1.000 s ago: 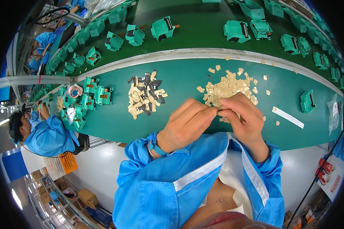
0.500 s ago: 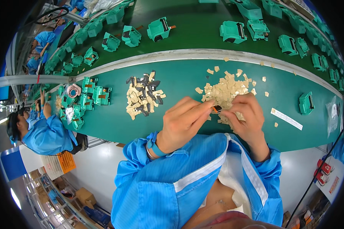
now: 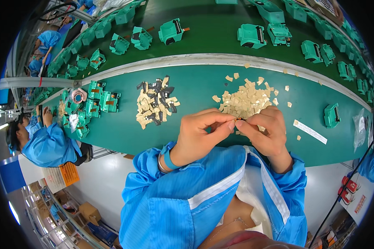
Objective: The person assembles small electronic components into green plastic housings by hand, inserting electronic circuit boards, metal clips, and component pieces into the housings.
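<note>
one small dark part [image 3: 239, 119] lies pinched between both hands [image 3: 201, 133] [image 3: 265, 133].

I hold a small part [image 3: 239, 119] pinched between the fingertips of my left hand [image 3: 205, 130] and my right hand [image 3: 266, 132], a little right of the middle of the frame and about halfway down. What I can see of it is a tiny dark sliver with a touch of orange, right where my fingertips come together. My fingers cover most of it, so I cannot tell its full shape or its tilt.
</note>
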`<move>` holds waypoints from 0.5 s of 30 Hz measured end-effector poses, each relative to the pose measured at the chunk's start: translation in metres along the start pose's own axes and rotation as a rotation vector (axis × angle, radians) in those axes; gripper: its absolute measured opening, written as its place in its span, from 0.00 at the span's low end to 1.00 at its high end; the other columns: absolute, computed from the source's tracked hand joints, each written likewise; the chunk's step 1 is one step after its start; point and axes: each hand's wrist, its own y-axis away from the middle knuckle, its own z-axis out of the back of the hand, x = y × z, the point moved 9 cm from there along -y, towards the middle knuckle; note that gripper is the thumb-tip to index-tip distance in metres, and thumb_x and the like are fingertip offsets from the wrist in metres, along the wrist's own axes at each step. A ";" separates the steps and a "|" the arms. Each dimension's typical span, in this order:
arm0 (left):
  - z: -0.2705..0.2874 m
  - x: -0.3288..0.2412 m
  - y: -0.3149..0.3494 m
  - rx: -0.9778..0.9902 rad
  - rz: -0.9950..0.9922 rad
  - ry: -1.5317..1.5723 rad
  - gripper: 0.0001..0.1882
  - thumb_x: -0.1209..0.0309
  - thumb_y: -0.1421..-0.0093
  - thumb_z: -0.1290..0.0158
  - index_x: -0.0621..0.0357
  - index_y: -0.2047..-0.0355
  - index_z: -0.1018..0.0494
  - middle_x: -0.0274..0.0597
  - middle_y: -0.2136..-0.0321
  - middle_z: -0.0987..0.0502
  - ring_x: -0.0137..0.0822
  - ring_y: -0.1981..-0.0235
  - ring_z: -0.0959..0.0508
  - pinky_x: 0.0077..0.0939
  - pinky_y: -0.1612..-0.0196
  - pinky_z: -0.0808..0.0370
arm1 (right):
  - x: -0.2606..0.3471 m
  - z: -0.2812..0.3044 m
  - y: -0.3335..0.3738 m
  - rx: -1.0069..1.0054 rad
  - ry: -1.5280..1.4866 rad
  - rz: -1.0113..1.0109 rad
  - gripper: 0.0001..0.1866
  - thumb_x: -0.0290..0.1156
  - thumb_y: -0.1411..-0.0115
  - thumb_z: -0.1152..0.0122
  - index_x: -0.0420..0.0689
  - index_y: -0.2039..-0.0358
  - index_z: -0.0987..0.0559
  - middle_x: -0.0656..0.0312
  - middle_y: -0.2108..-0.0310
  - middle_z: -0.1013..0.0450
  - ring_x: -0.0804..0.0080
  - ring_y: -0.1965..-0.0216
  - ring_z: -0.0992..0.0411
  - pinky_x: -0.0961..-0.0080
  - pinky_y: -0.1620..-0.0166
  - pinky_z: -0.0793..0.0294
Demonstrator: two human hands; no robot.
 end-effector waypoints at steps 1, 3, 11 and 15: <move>0.000 0.000 -0.001 0.001 0.000 0.002 0.05 0.79 0.47 0.43 0.66 0.69 0.22 0.38 0.76 0.23 0.20 0.80 0.30 0.13 0.80 0.37 | -0.001 0.000 0.000 0.002 0.001 0.000 0.19 0.26 0.70 0.35 0.43 0.71 0.20 0.63 0.73 0.32 0.70 0.73 0.35 0.79 0.78 0.38; -0.007 0.009 -0.001 0.047 0.135 0.222 0.06 0.75 0.44 0.45 0.65 0.67 0.23 0.36 0.76 0.22 0.19 0.80 0.29 0.13 0.80 0.33 | 0.000 0.001 -0.001 0.020 -0.006 0.015 0.18 0.26 0.69 0.35 0.44 0.71 0.20 0.64 0.74 0.32 0.71 0.74 0.35 0.78 0.78 0.37; -0.011 0.014 -0.007 0.188 0.269 0.314 0.07 0.73 0.41 0.48 0.65 0.69 0.24 0.39 0.77 0.21 0.19 0.82 0.28 0.12 0.82 0.33 | 0.002 0.003 -0.006 0.070 -0.010 0.044 0.15 0.25 0.66 0.32 0.45 0.72 0.20 0.65 0.73 0.31 0.71 0.74 0.33 0.78 0.76 0.34; -0.014 0.021 -0.009 0.236 0.318 0.357 0.08 0.75 0.41 0.51 0.69 0.71 0.25 0.45 0.78 0.21 0.24 0.84 0.27 0.14 0.84 0.32 | -0.002 -0.002 0.002 0.136 -0.071 0.003 0.15 0.25 0.65 0.32 0.45 0.72 0.20 0.65 0.72 0.31 0.70 0.73 0.33 0.78 0.75 0.34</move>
